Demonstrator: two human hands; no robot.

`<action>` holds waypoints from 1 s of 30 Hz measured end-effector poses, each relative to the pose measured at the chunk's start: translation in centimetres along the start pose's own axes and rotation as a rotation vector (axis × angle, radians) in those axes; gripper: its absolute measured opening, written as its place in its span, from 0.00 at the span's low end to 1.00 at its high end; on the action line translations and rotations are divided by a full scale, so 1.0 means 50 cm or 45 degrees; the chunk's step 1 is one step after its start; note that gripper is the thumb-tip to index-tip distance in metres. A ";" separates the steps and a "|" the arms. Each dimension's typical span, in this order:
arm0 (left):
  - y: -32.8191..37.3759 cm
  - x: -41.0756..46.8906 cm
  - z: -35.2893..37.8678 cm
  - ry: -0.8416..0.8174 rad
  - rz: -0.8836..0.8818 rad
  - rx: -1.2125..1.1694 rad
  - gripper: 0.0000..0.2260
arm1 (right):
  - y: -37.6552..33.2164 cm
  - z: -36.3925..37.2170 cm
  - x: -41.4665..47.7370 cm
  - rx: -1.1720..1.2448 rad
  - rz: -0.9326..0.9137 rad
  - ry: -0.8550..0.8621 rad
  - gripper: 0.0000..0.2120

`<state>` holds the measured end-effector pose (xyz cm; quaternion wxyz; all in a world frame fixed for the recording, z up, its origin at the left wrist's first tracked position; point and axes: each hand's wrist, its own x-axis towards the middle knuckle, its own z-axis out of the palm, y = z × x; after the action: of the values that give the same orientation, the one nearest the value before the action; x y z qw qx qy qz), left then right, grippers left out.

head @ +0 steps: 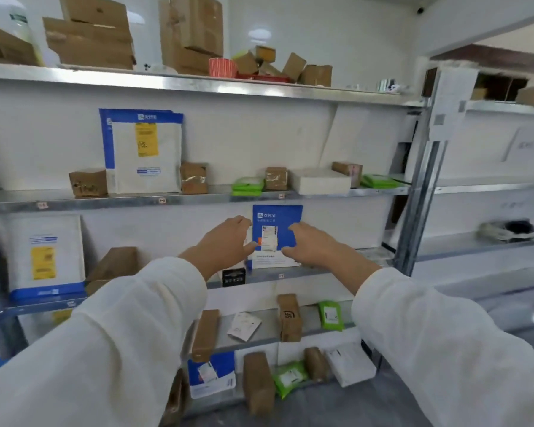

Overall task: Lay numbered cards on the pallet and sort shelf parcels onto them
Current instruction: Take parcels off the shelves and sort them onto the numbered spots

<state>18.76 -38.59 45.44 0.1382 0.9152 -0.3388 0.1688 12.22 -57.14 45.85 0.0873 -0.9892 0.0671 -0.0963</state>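
Nearby, a black sign (pixel 233 277) stands just left of the blue parcel (pixel 276 223).

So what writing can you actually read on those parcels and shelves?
"支付宝": white print on the blue mailer between the left hand and right hand.
"支付宝": on the blue band of the large white mailer one shelf up.
"SF", sideways and only likely: on the brown box one shelf down.
Yellow labels, shipping labels, the black card and red shelf tags: too blurred to read.
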 end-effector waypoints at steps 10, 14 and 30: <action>-0.112 0.072 0.159 -0.200 0.058 -0.131 0.19 | -0.007 0.139 0.102 0.024 0.085 -0.120 0.24; -0.128 0.097 0.213 -0.211 0.082 -0.201 0.21 | 0.005 0.185 0.119 -0.001 0.135 -0.180 0.24; 0.084 0.377 0.390 -0.268 0.231 -0.169 0.20 | 0.372 0.147 0.214 0.024 0.357 -0.149 0.25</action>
<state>33.62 -59.63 35.97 0.1461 0.8825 -0.4430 0.0608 21.97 -75.72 37.19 0.1129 -0.9732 0.1985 -0.0262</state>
